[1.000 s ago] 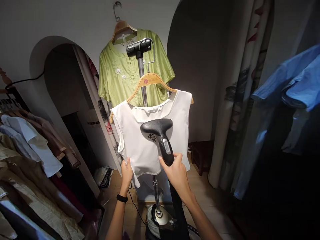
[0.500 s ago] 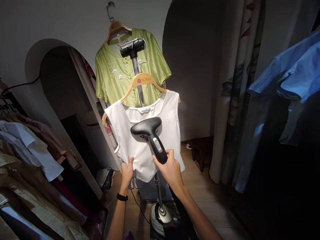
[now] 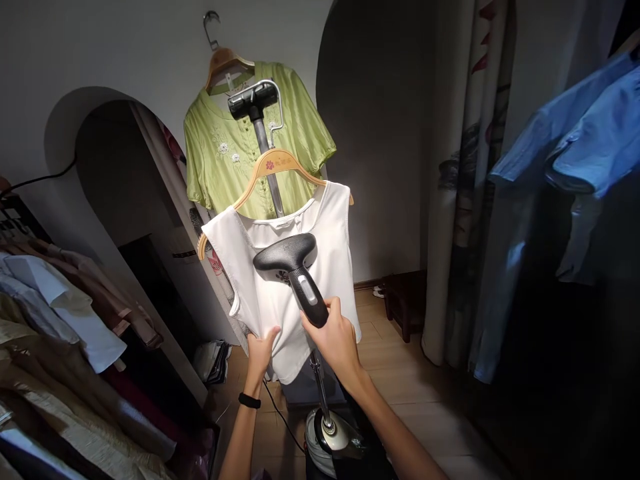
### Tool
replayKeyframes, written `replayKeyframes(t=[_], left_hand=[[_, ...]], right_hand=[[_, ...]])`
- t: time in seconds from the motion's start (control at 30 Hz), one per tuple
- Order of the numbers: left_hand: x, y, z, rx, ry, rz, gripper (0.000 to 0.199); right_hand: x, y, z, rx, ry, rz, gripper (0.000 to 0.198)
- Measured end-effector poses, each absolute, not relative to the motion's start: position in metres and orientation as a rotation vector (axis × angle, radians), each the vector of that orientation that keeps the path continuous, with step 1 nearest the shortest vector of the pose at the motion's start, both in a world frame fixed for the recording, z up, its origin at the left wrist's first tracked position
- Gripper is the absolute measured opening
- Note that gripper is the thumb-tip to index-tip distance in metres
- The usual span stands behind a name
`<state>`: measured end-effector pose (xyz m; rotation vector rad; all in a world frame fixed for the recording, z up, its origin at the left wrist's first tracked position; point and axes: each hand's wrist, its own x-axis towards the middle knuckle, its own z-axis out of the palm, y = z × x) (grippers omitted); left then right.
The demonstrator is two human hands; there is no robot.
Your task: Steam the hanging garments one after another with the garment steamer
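A white sleeveless top point(image 3: 333, 250) hangs from a wooden hanger point(image 3: 280, 162) hooked on the steamer's pole point(image 3: 275, 195). Its lower left hem is gripped by my left hand point(image 3: 260, 350), thumb on the front and fingers hidden behind the cloth. My right hand point(image 3: 336, 337) is closed round the handle of a black garment steamer head point(image 3: 287, 255), which lies over the front of the top. Whether its face touches the fabric I cannot tell. Behind the head, a small dark print on the top is partly covered.
A green short-sleeved blouse point(image 3: 210, 140) hangs on the wall behind. The steamer base point(image 3: 337, 433) stands on the wooden floor below, a black cord point(image 3: 283, 417) beside it. Clothes on a rack point(image 3: 65, 300) line the left; a blue garment point(image 3: 575, 143) hangs at right. A low dark stool point(image 3: 406, 303) sits behind.
My left hand has drawn the hem a little inward and down, so the bottom edge hangs lower and folds more. The steamer head stays at nearly the same spot on the top. The view has shifted slightly.
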<state>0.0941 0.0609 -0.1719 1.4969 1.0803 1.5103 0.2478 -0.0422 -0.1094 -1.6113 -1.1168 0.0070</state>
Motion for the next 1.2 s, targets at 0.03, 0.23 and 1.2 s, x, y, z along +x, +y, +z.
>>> replayKeyframes(t=[0.03,0.23,1.2], left_hand=[[0.095,0.059,-0.173,1.524,1.025,1.484,0.061],[0.093,0.057,-0.176,1.561,0.9,1.36,0.066],[0.08,0.041,-0.194,1.445,0.827,1.109,0.066]], right_hand=[[0.247,-0.042,-0.111,-1.607,-1.114,0.019,0.034],[0.243,-0.046,-0.167,-1.574,-1.126,0.163,0.035],[0.258,-0.045,-0.173,-1.502,-1.163,0.204,0.033]])
